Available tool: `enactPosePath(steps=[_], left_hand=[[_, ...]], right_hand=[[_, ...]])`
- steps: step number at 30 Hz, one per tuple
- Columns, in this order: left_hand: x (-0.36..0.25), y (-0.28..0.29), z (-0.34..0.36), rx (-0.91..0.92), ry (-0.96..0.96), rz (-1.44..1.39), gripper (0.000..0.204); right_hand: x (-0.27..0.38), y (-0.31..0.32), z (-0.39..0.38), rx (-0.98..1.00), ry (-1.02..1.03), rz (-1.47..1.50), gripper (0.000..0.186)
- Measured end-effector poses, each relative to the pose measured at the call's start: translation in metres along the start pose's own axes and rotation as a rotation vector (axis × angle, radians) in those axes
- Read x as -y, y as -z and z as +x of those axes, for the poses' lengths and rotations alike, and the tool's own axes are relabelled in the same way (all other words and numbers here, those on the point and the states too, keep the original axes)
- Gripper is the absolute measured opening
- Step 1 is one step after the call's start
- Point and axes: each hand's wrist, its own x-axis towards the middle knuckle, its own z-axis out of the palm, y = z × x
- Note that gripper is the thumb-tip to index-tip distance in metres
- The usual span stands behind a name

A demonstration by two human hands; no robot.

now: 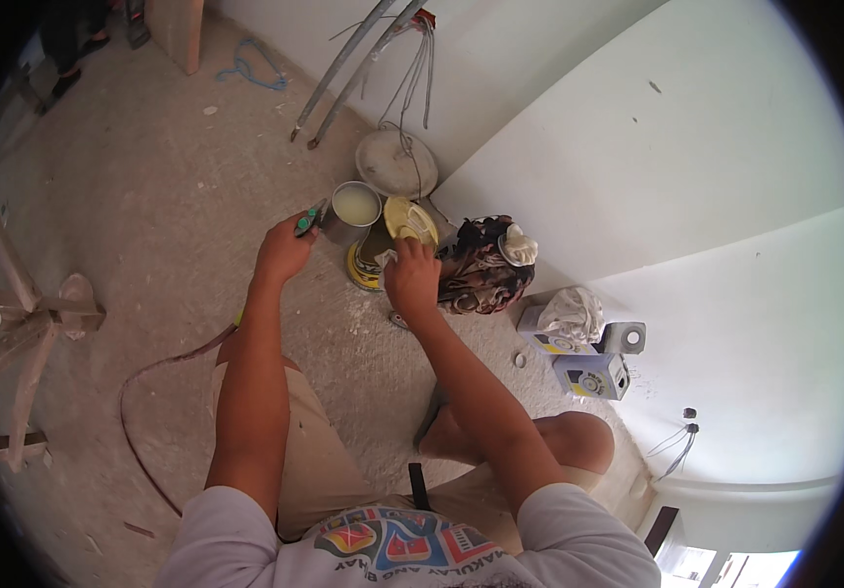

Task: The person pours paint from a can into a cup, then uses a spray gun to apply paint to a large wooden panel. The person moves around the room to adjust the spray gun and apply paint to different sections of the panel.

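Note:
My left hand (287, 251) is closed around a dark tool with green knobs, which looks like a paint spray gun (310, 221). A silvery metal cup (341, 231) beside those knobs has pale, whitish liquid (355, 205) in it, its top uncovered. With closed fingers, my right hand (412, 276) grips the lower edge of a round, gold-coloured lid (408, 218), tilted up. Something small and whitish shows by these fingers, too unclear to name. Below the cup and lid stands a yellow can (361, 270), partly hidden by my right hand.
A large round-lidded container (395, 163) stands by the wall below metal conduits (343, 83). Right of my hand is a dark patterned cloth bundle (485, 267). Rectangular tins (590, 376) line the wall. A hose (125, 412) crosses the floor; wooden legs (25, 333) stand left.

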Motion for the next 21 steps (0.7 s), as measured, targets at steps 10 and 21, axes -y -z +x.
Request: enactPosePath(steps=[10,21], left_hand=[[0.007,-0.007,0.007,0.039,-0.027,0.019,0.043],[-0.001,-0.005,0.007,0.071,-0.002,-0.017,0.041]], right_hand=[[0.011,-0.019,-0.016,0.293,0.034,-0.103,0.049],[-0.010,0.014,0.012,0.251,0.030,0.045,0.046]])
